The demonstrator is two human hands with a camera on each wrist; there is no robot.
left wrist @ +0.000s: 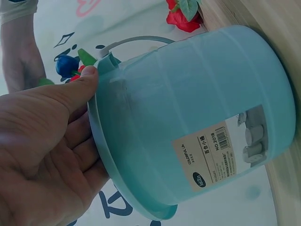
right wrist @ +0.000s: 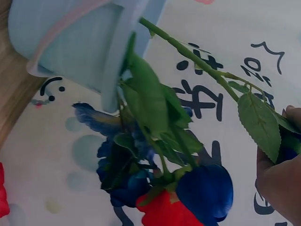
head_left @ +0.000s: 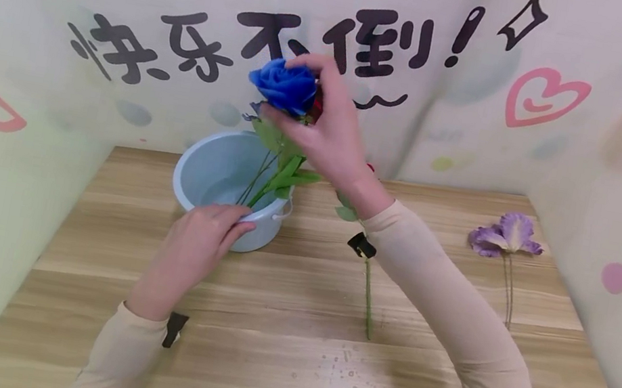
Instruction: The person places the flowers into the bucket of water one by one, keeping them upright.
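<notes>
My left hand [head_left: 196,250] grips the near rim of a light blue bucket [head_left: 261,234]. In the left wrist view its thumb lies outside the rim and the other fingers reach inside. Over the bucket, my right hand [head_left: 331,125] holds a blue rose [head_left: 282,84] by its head, between fingers and thumb. That rose's green stem [right wrist: 188,54] slants down into the bucket in the right wrist view. Beside it, another blue rose [right wrist: 205,193], a red rose [right wrist: 169,212] and a ruffled blue flower [right wrist: 94,115] lean out over the rim.
Right of the bucket a red rose's stem [head_left: 369,300] lies on the wooden table [head_left: 258,364], partly hidden by my right arm. A purple flower [head_left: 510,238] lies farther right. Water drops [head_left: 349,372] dot the front. A printed backdrop [head_left: 449,142] rises behind the table.
</notes>
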